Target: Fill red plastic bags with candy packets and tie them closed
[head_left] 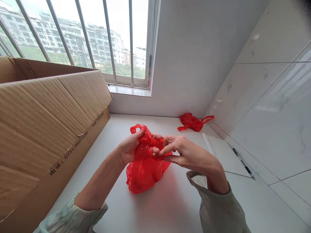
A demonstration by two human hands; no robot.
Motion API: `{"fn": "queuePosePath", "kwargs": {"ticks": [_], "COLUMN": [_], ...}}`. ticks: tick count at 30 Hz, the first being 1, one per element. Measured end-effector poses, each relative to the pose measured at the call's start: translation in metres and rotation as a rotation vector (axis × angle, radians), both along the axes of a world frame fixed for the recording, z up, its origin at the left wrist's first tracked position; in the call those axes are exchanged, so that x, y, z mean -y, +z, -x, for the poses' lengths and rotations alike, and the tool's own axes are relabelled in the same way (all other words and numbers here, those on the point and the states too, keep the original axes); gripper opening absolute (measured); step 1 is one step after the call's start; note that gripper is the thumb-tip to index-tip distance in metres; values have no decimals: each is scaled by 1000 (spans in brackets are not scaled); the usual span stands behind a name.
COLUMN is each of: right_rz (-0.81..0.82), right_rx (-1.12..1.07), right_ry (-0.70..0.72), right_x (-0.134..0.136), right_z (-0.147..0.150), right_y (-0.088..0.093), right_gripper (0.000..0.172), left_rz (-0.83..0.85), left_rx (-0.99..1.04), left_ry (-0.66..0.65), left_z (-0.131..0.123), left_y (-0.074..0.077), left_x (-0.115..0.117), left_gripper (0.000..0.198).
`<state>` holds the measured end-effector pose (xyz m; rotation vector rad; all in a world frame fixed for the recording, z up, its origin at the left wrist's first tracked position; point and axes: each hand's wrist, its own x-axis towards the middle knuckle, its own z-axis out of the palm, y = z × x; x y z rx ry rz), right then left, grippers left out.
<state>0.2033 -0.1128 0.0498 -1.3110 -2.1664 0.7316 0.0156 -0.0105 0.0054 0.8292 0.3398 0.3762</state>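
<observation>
A red plastic bag point(142, 168) hangs just above the white counter point(170, 207) in the middle of the view, bulging at the bottom. My left hand point(128, 149) grips its gathered top from the left, fingers closed round the plastic. My right hand point(181, 150) pinches the same top from the right, thumb and fingers pressed on the red film. Both hands meet over the bag's neck.
A large open cardboard box point(43, 123) fills the left side. A second red bag point(193, 122), tied up, lies in the far corner by the tiled wall. A notebook point(223, 155) and a pen point(243, 163) rest at the right. A barred window point(97, 42) is behind.
</observation>
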Motion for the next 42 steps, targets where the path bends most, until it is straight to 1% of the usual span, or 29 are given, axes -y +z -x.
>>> {"fn": "queuePosePath", "kwargs": {"ticks": [3, 5, 7, 8, 10, 11, 12, 14, 15, 17, 20, 23, 25, 27, 29, 31, 32, 34, 36, 39, 42], "right_rz": [-39, -51, -102, -147, -214, -194, -133, 47, 121, 195, 241, 292, 329, 360, 378, 393, 399, 389, 376, 387, 360], "right_rx": [86, 150, 119, 54, -113, -183, -240, -318, -348, -399, -437, -469, -479, -478, -469, -471, -475, -500, -530, -546, -524], "right_ry": [-11, -44, -87, -119, -175, -175, -145, -15, 42, 84, 57, 35, 32, 14, -32, -54, -40, -8, -36, -118, -107], "right_x": [2, 2, -3, -6, -15, -19, -23, -30, -32, -35, -35, -34, -34, -33, -33, -33, -33, -33, -33, -37, -44], "right_z": [-3, -7, -11, -12, -11, -9, -7, -2, 1, 3, 3, 1, 1, 1, 2, 2, 2, 2, 2, 0, -5], "right_y": [0, 0, 0, 0, -1, -3, -5, -11, -14, -19, -22, -22, -21, -21, -20, -19, -18, -17, -18, -22, -29], "right_gripper": [22, 20, 16, 14, 10, 13, 20, 36, 40, 42, 38, 33, 31, 38, 52, 61, 61, 51, 42, 44, 40], "left_rz": [128, 133, 60, 7, -93, -136, -179, -274, -326, -436, -599, -766, -826, -849, -889, -942, -964, -989, -997, -1003, -1005], "left_rx": [-4, -12, -64, -92, -123, -132, -144, -189, -216, -258, -304, -327, -336, -360, -392, -408, -405, -383, -363, -350, -351], "left_ry": [12, 81, 126, 118, 61, 31, 11, 15, 27, 66, 123, 185, 281, 413, 522, 568, 574, 558, 517, 456, 403], "left_z": [-2, -2, 0, 1, 4, 6, 8, 11, 12, 14, 13, 10, 7, 6, 5, 4, 4, 3, 3, 5, 7], "left_y": [1, 3, 5, 7, 11, 13, 15, 19, 21, 24, 28, 32, 33, 33, 32, 31, 31, 32, 33, 34, 34], "left_x": [-1, -1, -1, 0, 4, 7, 10, 15, 18, 22, 27, 33, 35, 36, 36, 36, 36, 36, 36, 34, 29], "left_gripper": [51, 52, 55, 56, 58, 57, 56, 53, 52, 50, 42, 39, 37, 32, 25, 22, 21, 23, 24, 23, 20]}}
